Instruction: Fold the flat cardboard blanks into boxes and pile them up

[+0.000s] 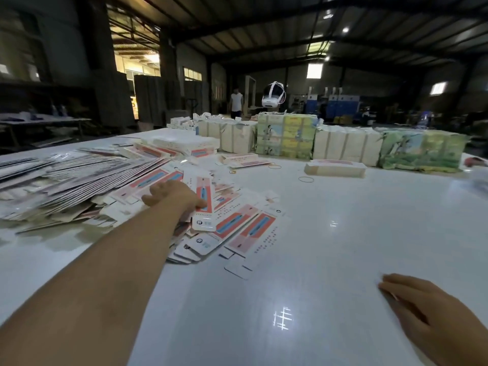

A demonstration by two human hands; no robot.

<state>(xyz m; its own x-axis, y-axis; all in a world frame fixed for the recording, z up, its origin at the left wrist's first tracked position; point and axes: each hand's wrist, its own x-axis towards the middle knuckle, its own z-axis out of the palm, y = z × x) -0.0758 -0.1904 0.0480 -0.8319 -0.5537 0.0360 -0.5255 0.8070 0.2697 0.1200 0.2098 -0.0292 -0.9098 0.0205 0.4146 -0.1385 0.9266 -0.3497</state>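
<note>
- The left hand (175, 194) is reaching into the heap of flat blanks (148, 186) on the white table (330, 233), thumb and fingers pinching one raised blank (203, 204).
- The right hand (420, 307) is resting apart, fingers relaxed, holding nothing.
- A rubber band (306, 179) is lying near a small stack (334, 168).

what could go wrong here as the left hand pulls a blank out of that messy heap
1. The left hand grips one blank that lies on a loose, overlapping heap of blanks; pulling it could drag its neighbours along or scatter them across the table.
2. The right hand rests flat on the table, apart from the heap, so nothing steadies the heap.
3. Rubber bands lie loose nearby and could get swept away under sliding blanks.
</note>
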